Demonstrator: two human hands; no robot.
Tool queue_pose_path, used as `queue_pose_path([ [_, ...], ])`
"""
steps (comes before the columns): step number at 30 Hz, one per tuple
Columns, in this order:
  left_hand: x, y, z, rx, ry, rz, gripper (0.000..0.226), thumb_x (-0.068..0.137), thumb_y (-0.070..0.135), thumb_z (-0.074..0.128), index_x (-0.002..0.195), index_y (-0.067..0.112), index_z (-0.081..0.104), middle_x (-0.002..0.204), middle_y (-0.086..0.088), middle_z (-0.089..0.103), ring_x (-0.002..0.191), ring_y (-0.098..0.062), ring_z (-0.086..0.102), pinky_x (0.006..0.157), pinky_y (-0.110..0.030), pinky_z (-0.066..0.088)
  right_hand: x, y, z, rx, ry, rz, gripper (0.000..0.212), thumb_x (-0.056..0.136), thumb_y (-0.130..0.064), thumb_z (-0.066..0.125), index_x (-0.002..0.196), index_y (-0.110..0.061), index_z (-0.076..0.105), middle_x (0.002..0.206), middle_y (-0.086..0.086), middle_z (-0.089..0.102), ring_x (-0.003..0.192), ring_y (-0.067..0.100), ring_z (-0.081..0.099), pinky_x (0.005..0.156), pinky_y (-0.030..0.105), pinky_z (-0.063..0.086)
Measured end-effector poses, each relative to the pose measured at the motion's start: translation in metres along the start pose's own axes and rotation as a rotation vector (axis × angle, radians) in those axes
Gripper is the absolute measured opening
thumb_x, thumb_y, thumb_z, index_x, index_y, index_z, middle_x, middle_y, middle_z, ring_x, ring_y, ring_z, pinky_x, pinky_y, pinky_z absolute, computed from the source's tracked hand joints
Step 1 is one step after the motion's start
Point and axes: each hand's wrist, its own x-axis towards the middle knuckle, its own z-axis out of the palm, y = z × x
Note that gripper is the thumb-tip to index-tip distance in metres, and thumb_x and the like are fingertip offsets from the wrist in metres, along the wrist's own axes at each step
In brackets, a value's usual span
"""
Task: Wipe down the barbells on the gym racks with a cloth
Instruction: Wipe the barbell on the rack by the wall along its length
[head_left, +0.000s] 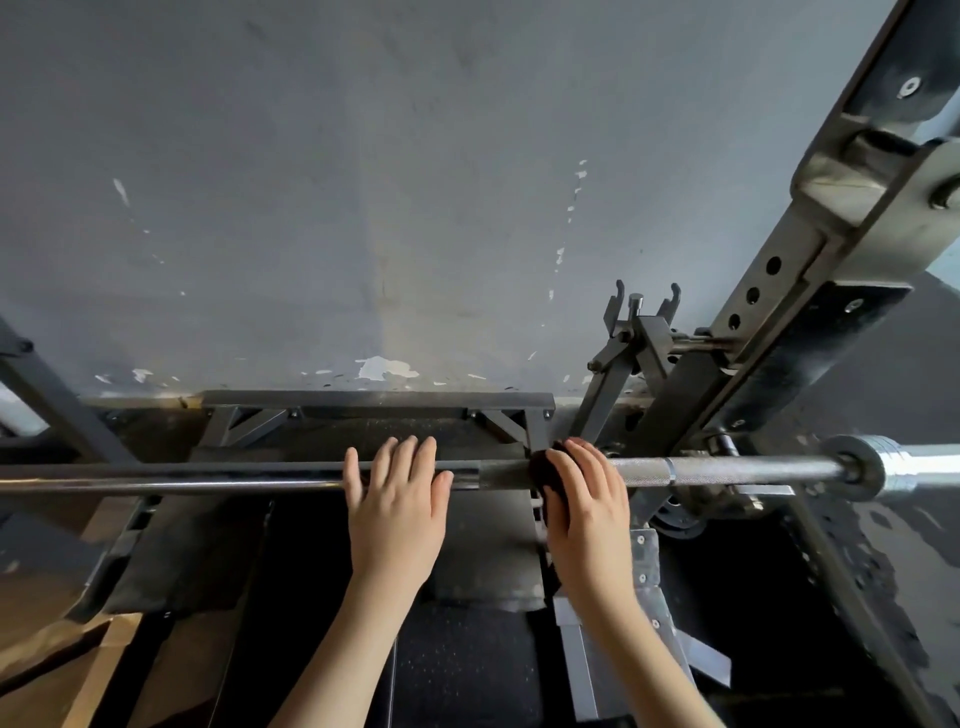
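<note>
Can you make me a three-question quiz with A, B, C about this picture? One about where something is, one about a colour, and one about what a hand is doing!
1. Where is the dark cloth?
A. On the floor
B. On the long silver metal barbell, under the right hand
C. Hanging on the wall

2. What colour is the painted wall?
A. Grey
B. Red
C. Yellow

3. What is the left hand doing?
A. Resting on the barbell, without a cloth
B. Holding a bottle
C. Waving in the air

Answers: B, the cloth peeks out beneath the fingers; A, grey paint with chipped patches; A, its fingers lie over the barbell.
</note>
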Motion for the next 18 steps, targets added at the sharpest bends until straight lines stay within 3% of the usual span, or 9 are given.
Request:
queue_pose_path([
  [2, 0.000, 0.001, -0.001, 0.007, -0.009, 0.002, 0.050, 0.095, 0.040, 0.032, 0.120, 0.013, 0.066, 0.117, -0.005, 0.067, 0.116, -0.030, 0.059, 0.109, -0.057, 0.024, -0.004, -0.025, 0.013, 0.042, 0.033, 0.090, 0.031, 0.083, 0.001, 0.064, 0.113, -0.006, 0.066, 0.123, 0.012, 0.060, 0.124, 0.032, 0.048, 0.108, 0.046, 0.036],
  [4, -0.001, 0.001, -0.001, 0.014, -0.017, 0.006, 0.051, 0.095, 0.041, 0.032, 0.121, 0.012, 0.065, 0.118, -0.006, 0.067, 0.117, -0.030, 0.059, 0.110, -0.057, 0.024, -0.004, -0.043, 0.021, 0.083, -0.030, -0.028, 0.032, 0.083, -0.001, 0.066, 0.114, -0.008, 0.065, 0.123, 0.011, 0.060, 0.123, 0.032, 0.049, 0.108, 0.046, 0.036],
  [7, -0.002, 0.000, 0.001, 0.021, -0.010, 0.016, 0.051, 0.095, 0.040, 0.032, 0.121, 0.012, 0.065, 0.118, -0.007, 0.067, 0.117, -0.030, 0.058, 0.109, -0.058, 0.025, 0.003, -0.029, 0.012, 0.019, -0.152, -0.205, 0.032, 0.088, -0.016, 0.052, 0.118, -0.012, 0.063, 0.126, 0.006, 0.059, 0.121, 0.028, 0.051, 0.106, 0.043, 0.038],
  [11, -0.001, 0.001, 0.001, 0.026, 0.003, 0.012, 0.051, 0.095, 0.040, 0.032, 0.119, 0.011, 0.066, 0.117, -0.008, 0.067, 0.116, -0.031, 0.058, 0.109, -0.057, 0.023, 0.010, -0.005, -0.004, 0.003, -0.007, 0.045, 0.027, 0.086, -0.014, 0.055, 0.112, -0.013, 0.064, 0.117, 0.003, 0.062, 0.111, 0.026, 0.055, 0.101, 0.035, 0.038],
  [13, -0.001, 0.002, 0.002, 0.026, 0.007, 0.012, 0.052, 0.095, 0.039, 0.031, 0.120, 0.010, 0.066, 0.117, -0.009, 0.067, 0.117, -0.032, 0.058, 0.110, -0.058, 0.022, 0.008, -0.021, 0.004, 0.011, 0.033, 0.121, 0.026, 0.087, -0.015, 0.052, 0.110, -0.011, 0.065, 0.117, 0.005, 0.061, 0.115, 0.029, 0.054, 0.103, 0.040, 0.038],
  [18, -0.004, 0.001, 0.005, 0.032, 0.025, 0.032, 0.051, 0.095, 0.037, 0.032, 0.122, 0.009, 0.063, 0.122, -0.011, 0.064, 0.121, -0.033, 0.055, 0.112, -0.058, 0.019, 0.004, -0.042, 0.016, 0.021, -0.171, -0.149, 0.032, 0.087, -0.015, 0.053, 0.118, -0.010, 0.064, 0.125, 0.008, 0.059, 0.122, 0.029, 0.051, 0.105, 0.047, 0.039],
])
